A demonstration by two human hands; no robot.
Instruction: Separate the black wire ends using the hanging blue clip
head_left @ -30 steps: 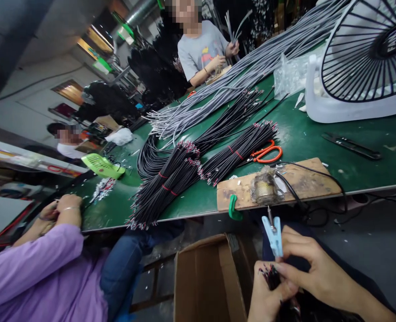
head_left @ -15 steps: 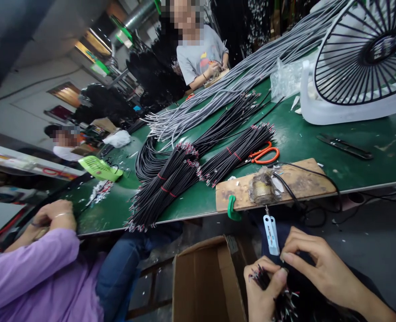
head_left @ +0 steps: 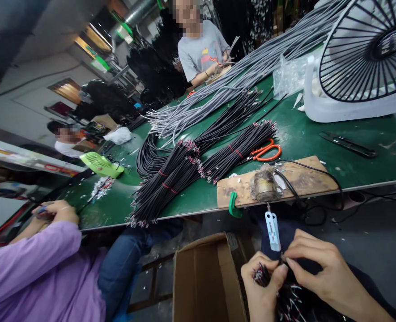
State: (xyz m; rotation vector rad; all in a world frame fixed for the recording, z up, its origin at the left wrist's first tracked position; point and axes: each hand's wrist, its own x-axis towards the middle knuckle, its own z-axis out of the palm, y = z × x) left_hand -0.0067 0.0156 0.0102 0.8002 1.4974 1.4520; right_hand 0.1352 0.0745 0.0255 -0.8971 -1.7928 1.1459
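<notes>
At the bottom of the view my left hand (head_left: 263,286) is closed around a bundle of black wires (head_left: 287,299) with red and white stripped tips, held in my lap. My right hand (head_left: 318,270) pinches one wire end at the top of that bundle, thumb and forefinger pressed together just under a pale blue clip (head_left: 273,230). The clip hangs from a taped tool (head_left: 264,185) clamped on a wooden board (head_left: 301,181) at the table's near edge.
The green table (head_left: 368,165) carries bundles of black wires (head_left: 171,179), grey cables (head_left: 238,80), orange scissors (head_left: 266,151), black cutters (head_left: 348,144) and a white fan (head_left: 362,62). An open cardboard box (head_left: 206,279) stands below. A person in purple (head_left: 40,273) sits at left; two others work farther off.
My hands have stayed in my lap; the right hand's fingers drew in to pinch a wire end at the bundle's top. The blue clip has turned from fork-shaped to flat. The view shifted slightly.
</notes>
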